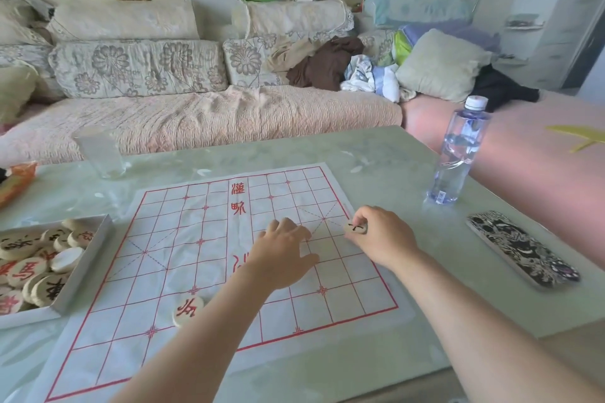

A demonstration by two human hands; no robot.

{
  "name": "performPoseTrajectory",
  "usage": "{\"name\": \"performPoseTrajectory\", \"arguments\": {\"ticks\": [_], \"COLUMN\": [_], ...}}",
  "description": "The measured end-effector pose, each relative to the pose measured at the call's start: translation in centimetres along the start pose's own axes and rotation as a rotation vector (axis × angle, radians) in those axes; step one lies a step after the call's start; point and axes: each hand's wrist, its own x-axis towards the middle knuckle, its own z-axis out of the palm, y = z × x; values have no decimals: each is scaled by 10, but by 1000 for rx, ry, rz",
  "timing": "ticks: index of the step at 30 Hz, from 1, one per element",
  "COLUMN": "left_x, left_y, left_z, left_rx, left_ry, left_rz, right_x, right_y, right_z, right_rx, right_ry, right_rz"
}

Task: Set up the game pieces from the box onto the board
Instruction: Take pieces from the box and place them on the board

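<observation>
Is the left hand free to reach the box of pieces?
Likely yes. The left hand rests open on the board, seemingly empty, and the box sits on that same side. Only bare board lies between them; the lone piece sits nearer, off the path.

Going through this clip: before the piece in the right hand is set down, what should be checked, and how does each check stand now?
1. Grip: the right hand pinches the black-marked piece between its fingers: ok.
2. Target: the piece is at the right edge line of the board, by the diagonals: ok. Whether it is on the exact crossing: cannot tell.
3. The left hand rests on the board, apart from the piece: ok.
4. Board sheet flat: creases show near its middle: not ok.
5. The box at the left holds more pieces: ok.
6. The water bottle is upright, capped and off the board: ok.
</observation>
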Motion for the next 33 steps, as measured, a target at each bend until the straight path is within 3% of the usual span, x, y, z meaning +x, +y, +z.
{"name": "performPoseTrajectory", "arguments": {"ticks": [5,8,16,24,33], "left_x": [-12,-24,-83,-139,-159], "left_y": [-7,-23,-87,-135,-154], "left_z": [-12,-28,-68,-76,-70], "left_rx": [-60,-75,-89,-194,-198], "left_ry": [80,110,46,-164,-188], "left_rz": [12,-1,-113,-198,-207], "right_x": [-2,-11,-54,-84,-94], "right_y": [-24,-55,-142,-196,-210], "right_z": [-6,-5,25,49,60], "right_rx": [-137,-45,75,87,127], "right_ry": [-28,-54,-322,-500,-565], "right_rz": [-52,-160,-456,-548,-539]}}
